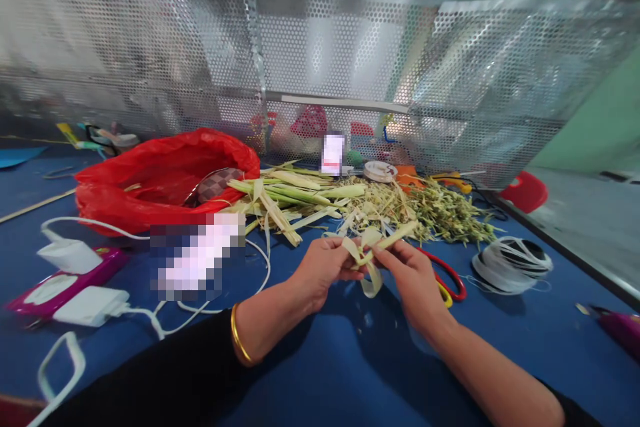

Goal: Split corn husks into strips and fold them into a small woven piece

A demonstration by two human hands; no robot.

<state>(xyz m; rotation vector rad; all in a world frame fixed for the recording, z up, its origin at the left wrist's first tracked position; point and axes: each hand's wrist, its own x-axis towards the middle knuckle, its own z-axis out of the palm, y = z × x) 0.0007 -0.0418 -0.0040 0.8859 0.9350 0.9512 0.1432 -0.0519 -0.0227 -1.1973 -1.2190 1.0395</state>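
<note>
Between my two hands is a pale, straw-like leaf strip point(371, 260), with curled ends hanging down and a straight piece pointing up to the right. My left hand point(327, 267) pinches its left side between thumb and fingers. On the right side, my right hand point(407, 277) grips the same strip near the straight piece. Just behind the hands lies a heap of dry, shredded plant bits point(373, 203). Long green and pale leaf stalks point(300, 197) are piled to its left. Scissors with red and yellow handles point(457, 287) lie partly hidden behind my right hand.
A red plastic bag point(125, 197) stands open at left. Chargers on a purple power strip point(100, 263) trail white cables. To the right are a greenish plant heap point(450, 210) and a spool of white thread point(513, 267). A perforated metal screen point(340, 47) borders the blue table's back.
</note>
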